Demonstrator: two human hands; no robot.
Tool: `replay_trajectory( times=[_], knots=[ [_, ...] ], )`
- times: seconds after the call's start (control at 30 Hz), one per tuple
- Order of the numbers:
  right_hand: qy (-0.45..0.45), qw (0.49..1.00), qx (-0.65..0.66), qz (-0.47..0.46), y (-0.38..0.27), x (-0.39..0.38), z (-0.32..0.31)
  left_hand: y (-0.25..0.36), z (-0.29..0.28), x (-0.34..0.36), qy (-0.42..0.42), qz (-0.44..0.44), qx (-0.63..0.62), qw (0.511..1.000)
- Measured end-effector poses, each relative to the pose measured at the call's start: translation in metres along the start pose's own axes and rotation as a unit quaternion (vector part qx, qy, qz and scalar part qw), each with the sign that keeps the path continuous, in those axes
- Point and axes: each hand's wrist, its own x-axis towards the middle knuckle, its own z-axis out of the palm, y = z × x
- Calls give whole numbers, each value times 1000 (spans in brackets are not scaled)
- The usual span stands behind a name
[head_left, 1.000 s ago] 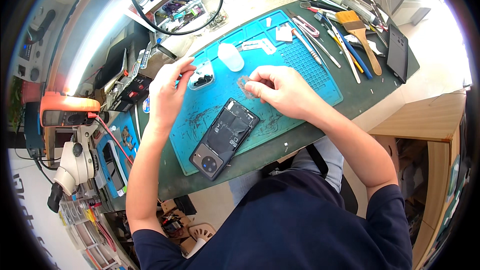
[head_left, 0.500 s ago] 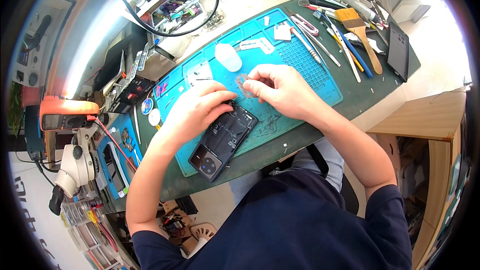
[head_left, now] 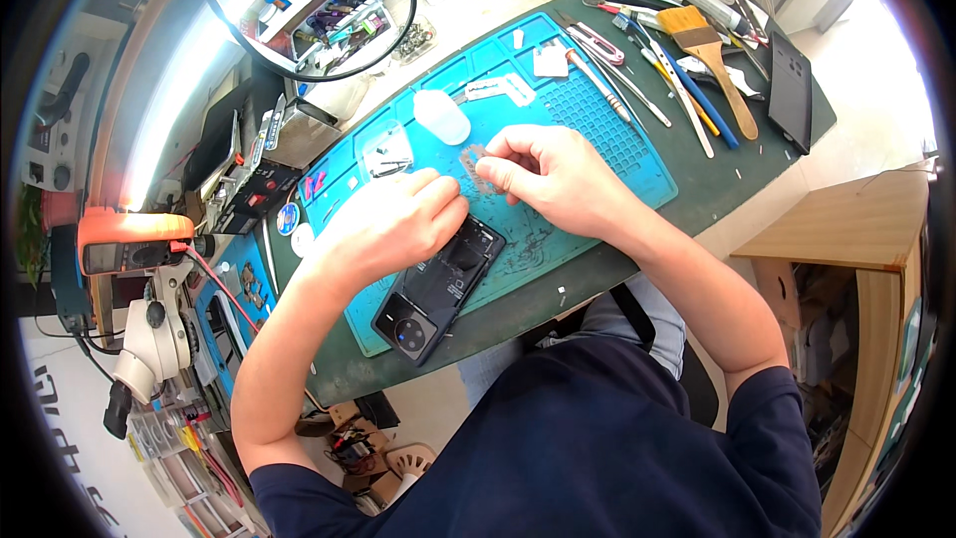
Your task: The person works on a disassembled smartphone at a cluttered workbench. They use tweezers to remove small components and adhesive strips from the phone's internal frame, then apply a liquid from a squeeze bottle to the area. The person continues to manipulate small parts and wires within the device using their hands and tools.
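Two hands worked over the blue mat [head_left: 617, 139], the landmark here. A paintbrush [head_left: 712, 55] and tweezers [head_left: 597, 85] lay past the mat's far right edge, and a small clear bottle [head_left: 441, 117] stood on its far part. The dark phone [head_left: 438, 289] lay on the mat's near left corner, under the left hand [head_left: 393, 224], whose fingers curled together on its upper end. The right hand [head_left: 548, 174] pinched a small grey part [head_left: 476, 161] just beyond the phone.

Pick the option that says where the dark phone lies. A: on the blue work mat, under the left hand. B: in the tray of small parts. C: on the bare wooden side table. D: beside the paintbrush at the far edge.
A: the dark phone lies back up on the blue work mat, its upper end under the left hand.
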Motion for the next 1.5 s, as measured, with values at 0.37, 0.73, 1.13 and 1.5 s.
replay_trajectory(
  times=[0.37,0.73,1.13,1.5],
  knots=[
    [197,978,-11,-66,1,-6,-5,3,3,-6,20,18,31,999],
    [224,973,24,-54,3,-6,-10,7,23,-14,148,-87,-92,981],
    [216,953,-184,-106,-1,-16,-1,21,38,-12,256,-165,-122,945],
    [216,848,-430,-223,-9,-30,16,23,46,-19,293,-175,-97,935]
  ],
)
